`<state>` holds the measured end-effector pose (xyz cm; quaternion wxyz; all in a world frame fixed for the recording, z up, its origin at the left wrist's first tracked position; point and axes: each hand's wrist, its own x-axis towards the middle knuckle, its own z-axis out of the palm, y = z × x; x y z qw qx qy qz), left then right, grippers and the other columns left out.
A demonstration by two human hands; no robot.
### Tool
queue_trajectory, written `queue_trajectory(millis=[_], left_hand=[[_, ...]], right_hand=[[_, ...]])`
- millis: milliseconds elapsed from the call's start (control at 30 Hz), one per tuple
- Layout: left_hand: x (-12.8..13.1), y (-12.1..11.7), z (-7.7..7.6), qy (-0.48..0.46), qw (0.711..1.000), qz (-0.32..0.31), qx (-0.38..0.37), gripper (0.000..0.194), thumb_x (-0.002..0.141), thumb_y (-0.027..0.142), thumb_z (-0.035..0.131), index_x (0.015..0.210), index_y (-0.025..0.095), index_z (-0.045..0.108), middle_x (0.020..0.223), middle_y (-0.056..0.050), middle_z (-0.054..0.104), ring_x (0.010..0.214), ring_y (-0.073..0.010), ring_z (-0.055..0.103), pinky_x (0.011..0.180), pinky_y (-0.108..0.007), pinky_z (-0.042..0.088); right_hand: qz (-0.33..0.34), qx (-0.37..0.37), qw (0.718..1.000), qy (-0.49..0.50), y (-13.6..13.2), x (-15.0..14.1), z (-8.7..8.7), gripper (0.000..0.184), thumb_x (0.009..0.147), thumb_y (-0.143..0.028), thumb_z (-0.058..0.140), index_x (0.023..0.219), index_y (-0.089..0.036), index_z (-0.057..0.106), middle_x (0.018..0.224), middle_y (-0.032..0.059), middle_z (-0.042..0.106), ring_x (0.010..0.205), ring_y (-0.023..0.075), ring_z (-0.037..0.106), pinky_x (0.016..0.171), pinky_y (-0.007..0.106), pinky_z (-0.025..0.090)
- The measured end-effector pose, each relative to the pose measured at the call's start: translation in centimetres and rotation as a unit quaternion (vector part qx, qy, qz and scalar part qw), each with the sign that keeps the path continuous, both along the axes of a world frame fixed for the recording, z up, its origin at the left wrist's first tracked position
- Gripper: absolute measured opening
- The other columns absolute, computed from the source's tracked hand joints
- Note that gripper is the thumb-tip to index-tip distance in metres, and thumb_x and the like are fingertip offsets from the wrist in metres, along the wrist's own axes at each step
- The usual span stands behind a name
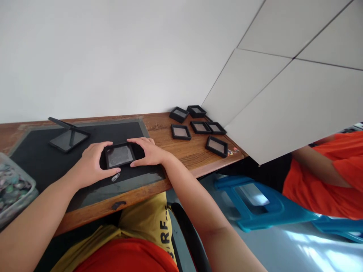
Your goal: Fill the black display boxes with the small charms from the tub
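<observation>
Between my two hands a small black display box [120, 155] with a clear window lies on the dark mat. My left hand [92, 162] curves around its left side, thumb at the near corner and fingers at the far one. On the other side, my right hand [147, 152] grips the right edge with thumb and fingers. A small clear oval piece [115, 177] lies by my left thumb. Farther left rests a black case [69, 139] with a clear panel, its lid tilted up.
A clear plastic tub [28, 194] of small mottled pieces stands at left. Several black boxes [181, 132] sit on the wooden tabletop [159, 124] at right, by a white partition [269, 113]. Beyond it are a blue plastic stool [255, 204] and a person in an orange shirt [323, 177].
</observation>
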<state>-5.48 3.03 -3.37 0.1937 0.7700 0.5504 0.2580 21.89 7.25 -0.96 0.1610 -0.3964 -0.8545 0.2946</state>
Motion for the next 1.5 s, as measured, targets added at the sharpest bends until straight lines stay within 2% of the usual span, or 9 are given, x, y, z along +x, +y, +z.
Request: queue_trajectory(millis=[133,400,633,733,967,1167,1267,1400,1500], left_hand=[[0.1,-0.4,-0.1,-0.16,0.986,-0.012,0.055,0.089,0.076,0.06,0.082,0.148,0.022,0.045,0.153,-0.019,0.055,0.145,-0.0383,0.053,0.124,-0.058,0.041],[0.6,0.0,0.4,-0.39,0.919,0.014,-0.057,0.075,0.072,0.049,0.09,0.134,0.022,0.057,0.142,-0.017,0.067,0.136,-0.033,0.059,0.112,-0.049,0.052],[0.9,0.3,1.3,-0.58,0.788,0.063,-0.196,0.049,0.077,0.047,0.079,0.116,0.017,0.074,0.103,-0.009,0.079,0.092,-0.0235,0.069,0.077,-0.034,0.058],[1.4,0.1,1.5,-0.593,0.767,0.049,-0.239,0.043,0.078,0.051,0.076,0.102,0.016,0.078,0.092,-0.011,0.079,0.087,-0.0249,0.07,0.07,-0.033,0.059],[1.7,-0.3,2.3,-0.581,0.774,0.046,-0.248,0.045,0.082,0.057,0.076,0.105,0.019,0.081,0.12,-0.012,0.08,0.1,-0.0291,0.074,0.075,-0.037,0.063],[1.4,0.0,1.7,-0.519,0.823,0.077,-0.217,0.047,0.075,0.06,0.082,0.089,0.015,0.08,0.099,-0.014,0.08,0.095,-0.0295,0.074,0.075,-0.037,0.06],[1.3,0.1,1.4,-0.504,0.84,0.079,-0.185,0.054,0.073,0.062,0.085,0.1,0.016,0.079,0.1,-0.011,0.079,0.094,-0.0268,0.072,0.076,-0.036,0.059],[1.4,-0.1,0.9,-0.431,0.898,0.057,-0.07,0.064,0.076,0.052,0.086,0.129,0.02,0.07,0.126,-0.011,0.074,0.119,-0.0298,0.068,0.091,-0.038,0.058],[1.4,-0.4,0.6,-0.302,0.948,0.064,0.082,0.043,0.083,0.045,0.082,0.118,0.022,0.071,0.129,-0.009,0.071,0.12,-0.0279,0.066,0.098,-0.039,0.055]], right_hand=[[-0.009,-0.05,0.989,0.142,0.2,-0.1,0.0,0.094,0.069,-0.053,0.094,0.151,-0.028,0.054,0.156,0.0123,0.058,0.146,0.0334,0.051,0.127,0.057,0.03],[-0.033,-0.149,0.954,0.257,0.8,-0.8,-0.2,0.071,0.074,-0.049,0.091,0.133,-0.022,0.061,0.128,0.0071,0.065,0.105,0.0183,0.062,0.089,0.033,0.048],[0.02,-0.237,0.923,0.303,0.4,-1.7,-0.4,0.057,0.072,-0.055,0.093,0.11,-0.02,0.069,0.095,-0.0003,0.068,0.078,0.0113,0.059,0.071,0.026,0.047],[0.027,-0.268,0.906,0.325,-0.1,-2.1,-0.5,0.052,0.071,-0.056,0.093,0.098,-0.02,0.067,0.088,-0.0022,0.068,0.077,0.011,0.061,0.073,0.026,0.051],[-0.02,-0.215,0.907,0.361,-0.4,-2.4,0.4,0.058,0.071,-0.068,0.089,0.085,-0.021,0.059,0.07,-0.0056,0.062,0.061,0.0083,0.055,0.06,0.023,0.047],[-0.082,-0.193,0.915,0.345,-0.6,-2.7,0.4,0.061,0.071,-0.075,0.083,0.076,-0.022,0.054,0.058,-0.0087,0.054,0.051,0.0072,0.051,0.053,0.022,0.041],[-0.115,-0.189,0.911,0.349,-0.5,-3.0,0.0,0.059,0.073,-0.075,0.082,0.077,-0.022,0.055,0.053,-0.0089,0.055,0.047,0.0067,0.049,0.049,0.02,0.04],[-0.167,-0.215,0.896,0.351,0.0,-3.0,-0.3,0.061,0.072,-0.075,0.084,0.075,-0.022,0.053,0.052,-0.007,0.061,0.043,0.0064,0.05,0.044,0.018,0.039],[-0.181,-0.293,0.874,0.343,0.3,-2.8,0.0,0.061,0.074,-0.074,0.084,0.076,-0.022,0.052,0.053,-0.0053,0.065,0.042,0.0077,0.055,0.044,0.018,0.044]])
